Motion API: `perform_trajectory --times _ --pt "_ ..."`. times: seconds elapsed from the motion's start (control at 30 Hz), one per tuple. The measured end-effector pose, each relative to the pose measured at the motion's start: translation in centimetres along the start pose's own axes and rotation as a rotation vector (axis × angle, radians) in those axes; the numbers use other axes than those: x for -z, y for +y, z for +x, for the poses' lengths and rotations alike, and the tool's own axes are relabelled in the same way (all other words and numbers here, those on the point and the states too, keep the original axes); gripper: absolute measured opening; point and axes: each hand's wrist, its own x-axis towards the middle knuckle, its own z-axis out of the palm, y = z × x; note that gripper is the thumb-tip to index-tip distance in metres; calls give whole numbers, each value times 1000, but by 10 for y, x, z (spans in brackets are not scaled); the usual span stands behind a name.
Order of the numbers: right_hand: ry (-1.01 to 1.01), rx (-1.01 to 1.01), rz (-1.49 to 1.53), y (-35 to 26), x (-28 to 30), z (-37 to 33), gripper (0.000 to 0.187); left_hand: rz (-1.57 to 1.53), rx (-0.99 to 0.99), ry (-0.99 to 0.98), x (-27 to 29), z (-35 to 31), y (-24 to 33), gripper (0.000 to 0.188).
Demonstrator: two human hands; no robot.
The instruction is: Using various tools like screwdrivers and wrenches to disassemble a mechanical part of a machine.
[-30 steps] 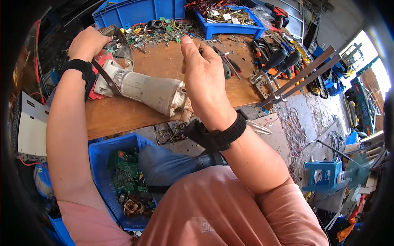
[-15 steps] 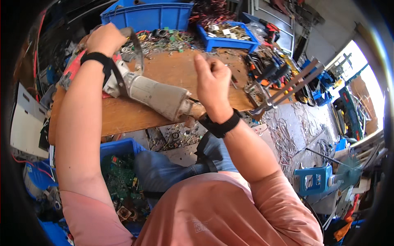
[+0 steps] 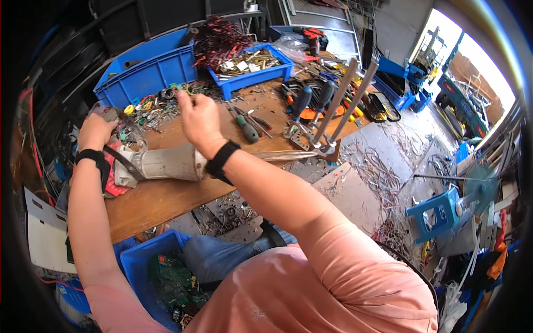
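A bulky power tool (image 3: 169, 162) with a worn grey-white barrel and red casing lies across the wooden bench on my left. My left hand (image 3: 95, 131) is closed over its far left end; my fingertips are partly hidden there. A dark band crosses the tool beside my wrist, and a curved grey strip stands up behind it. Above the barrel's right end, my right hand (image 3: 200, 121) is raised with its fingers curled and thumb pointing up. Whatever it pinches, if anything, is too small to make out. Just right of it lie a green-handled screwdriver (image 3: 247, 129) and pliers (image 3: 261, 123).
Scrap parts (image 3: 158, 105) are heaped along the bench's back, before a large blue crate (image 3: 147, 75) and a blue tray of metal pieces (image 3: 250, 83). Two upright metal bars (image 3: 347, 102) stand at the right end. Below me sits a blue bin of circuit boards (image 3: 130, 261).
The view has swung to the right, so the bench appears farther left. My right hand has moved left over the tool's barrel end. My left hand stays at the tool's far end.
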Motion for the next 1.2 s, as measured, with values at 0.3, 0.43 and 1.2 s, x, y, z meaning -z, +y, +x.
perform_trajectory --times 0.3,0.43,1.2 --pt "-24 -78 16 -3 -8 -5 42 26 -67 20 -10 20 -7 49" --pt "-35 -87 26 -10 -15 -15 40 1 -77 -49 -14 36 -24 50" --pt "-252 42 -84 25 -59 52 41 -516 -521 311 -105 -109 44 50"
